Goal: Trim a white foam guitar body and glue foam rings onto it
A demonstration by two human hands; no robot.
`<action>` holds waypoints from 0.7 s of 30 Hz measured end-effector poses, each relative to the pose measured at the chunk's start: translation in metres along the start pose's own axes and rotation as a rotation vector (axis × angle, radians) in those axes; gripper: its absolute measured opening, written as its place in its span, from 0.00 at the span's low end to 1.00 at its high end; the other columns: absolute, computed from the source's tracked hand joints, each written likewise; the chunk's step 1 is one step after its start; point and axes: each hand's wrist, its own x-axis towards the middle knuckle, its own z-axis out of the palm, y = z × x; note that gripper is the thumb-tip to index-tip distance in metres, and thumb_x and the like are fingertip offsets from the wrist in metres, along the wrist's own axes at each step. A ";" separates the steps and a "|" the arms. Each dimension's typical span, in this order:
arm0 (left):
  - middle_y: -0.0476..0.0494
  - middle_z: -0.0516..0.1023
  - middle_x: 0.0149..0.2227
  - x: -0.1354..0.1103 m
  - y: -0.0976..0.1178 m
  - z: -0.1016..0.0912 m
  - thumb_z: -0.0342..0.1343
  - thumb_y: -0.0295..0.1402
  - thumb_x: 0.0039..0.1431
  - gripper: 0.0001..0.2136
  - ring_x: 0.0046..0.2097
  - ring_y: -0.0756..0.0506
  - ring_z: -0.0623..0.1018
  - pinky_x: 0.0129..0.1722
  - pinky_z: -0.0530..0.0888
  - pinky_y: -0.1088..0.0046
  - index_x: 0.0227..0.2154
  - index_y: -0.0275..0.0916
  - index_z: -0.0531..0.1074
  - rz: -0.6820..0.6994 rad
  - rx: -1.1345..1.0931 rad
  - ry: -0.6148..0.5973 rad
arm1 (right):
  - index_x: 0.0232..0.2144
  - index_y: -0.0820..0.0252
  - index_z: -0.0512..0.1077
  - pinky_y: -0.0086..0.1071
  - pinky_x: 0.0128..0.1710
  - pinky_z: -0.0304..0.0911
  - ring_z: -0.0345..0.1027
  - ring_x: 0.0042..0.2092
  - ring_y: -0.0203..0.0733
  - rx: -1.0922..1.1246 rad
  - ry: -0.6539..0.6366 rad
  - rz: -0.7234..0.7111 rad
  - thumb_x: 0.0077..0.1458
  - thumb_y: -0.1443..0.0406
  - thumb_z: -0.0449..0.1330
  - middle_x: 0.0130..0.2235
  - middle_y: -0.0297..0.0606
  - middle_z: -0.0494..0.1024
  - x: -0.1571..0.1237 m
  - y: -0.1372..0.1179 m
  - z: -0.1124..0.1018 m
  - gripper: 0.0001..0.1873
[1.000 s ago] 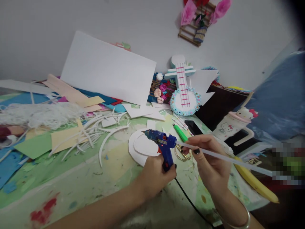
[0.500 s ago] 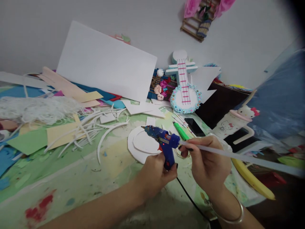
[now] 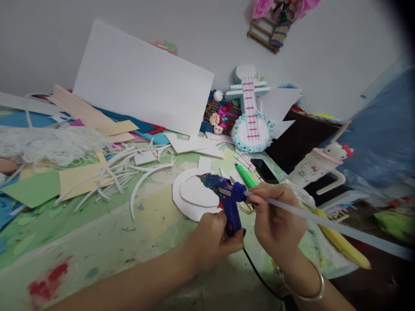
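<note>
My left hand (image 3: 215,239) is wrapped round the handle of a blue hot glue gun (image 3: 231,214), whose nozzle points left. A small red light glows on its side. Between the thumb and fingers of my right hand (image 3: 279,220) is a long translucent glue stick (image 3: 320,222), its front end at the back of the gun. Below the nozzle lies a white round foam board cutout (image 3: 181,209) with a smaller oval on top and a tab at its far side. The gun and my left hand hide part of it. Scissors (image 3: 248,208) show partly behind my right hand.
Curved white strips (image 3: 134,190) and coloured sheets (image 3: 32,185) cover the table's left. A white board (image 3: 142,77) and a lute-shaped craft (image 3: 253,129) stand behind. Right lie a green cutter (image 3: 244,175), phone (image 3: 264,170) and banana (image 3: 343,246); a cup (image 3: 306,168) stands near. A cord (image 3: 259,274) trails down.
The glue gun has moved slightly right and down, with its nozzle now over the white cutout. My right hand has shifted slightly left, still gripping the glue stick. The view has shifted a little.
</note>
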 end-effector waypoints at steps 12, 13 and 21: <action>0.55 0.59 0.17 -0.001 0.000 0.003 0.50 0.34 0.49 0.08 0.18 0.56 0.58 0.18 0.54 0.80 0.21 0.38 0.57 0.040 0.012 -0.021 | 0.32 0.57 0.64 0.27 0.24 0.63 0.64 0.28 0.31 0.116 -0.009 0.269 0.55 0.71 0.55 0.30 0.31 0.66 -0.017 0.000 0.003 0.05; 0.55 0.59 0.18 -0.002 0.000 0.003 0.50 0.34 0.48 0.08 0.18 0.56 0.58 0.18 0.55 0.79 0.21 0.38 0.58 0.051 0.017 -0.017 | 0.32 0.57 0.64 0.27 0.25 0.63 0.64 0.28 0.31 0.115 -0.008 0.274 0.55 0.71 0.55 0.30 0.31 0.66 -0.018 -0.001 0.003 0.04; 0.55 0.59 0.17 0.000 -0.006 0.006 0.52 0.34 0.48 0.08 0.20 0.55 0.59 0.19 0.54 0.79 0.21 0.37 0.59 0.073 -0.003 -0.037 | 0.31 0.58 0.63 0.29 0.28 0.61 0.62 0.29 0.33 0.075 -0.013 0.293 0.56 0.68 0.54 0.28 0.31 0.65 -0.018 -0.001 0.004 0.03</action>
